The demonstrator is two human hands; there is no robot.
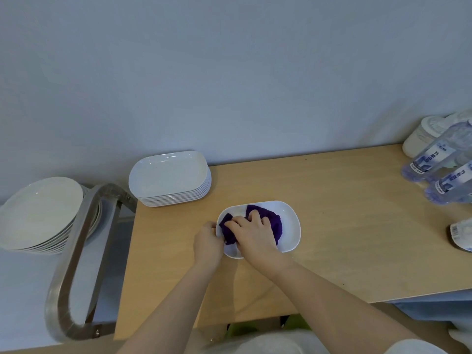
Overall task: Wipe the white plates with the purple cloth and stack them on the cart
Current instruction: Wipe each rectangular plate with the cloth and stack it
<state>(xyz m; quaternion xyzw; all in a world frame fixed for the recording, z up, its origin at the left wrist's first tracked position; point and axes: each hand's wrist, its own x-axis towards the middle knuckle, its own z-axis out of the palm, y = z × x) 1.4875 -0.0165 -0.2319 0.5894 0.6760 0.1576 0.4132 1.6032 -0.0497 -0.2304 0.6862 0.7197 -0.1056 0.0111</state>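
A white oblong plate (290, 227) lies on the wooden table in front of me. A purple cloth (274, 219) lies bunched inside it. My right hand (252, 232) presses down on the cloth with curled fingers gripping it. My left hand (208, 242) grips the plate's left rim. A stack of several white oblong plates (169, 177) stands at the table's back left corner. On the cart (76, 254) to the left sits a stack of round white plates (40, 213).
The cart's metal handle (84, 226) loops up beside the table's left edge. Water bottles (434, 159) and a white jar (421, 136) lie at the table's far right. The table (344, 238) has bare wood right of the plate. A wall runs behind.
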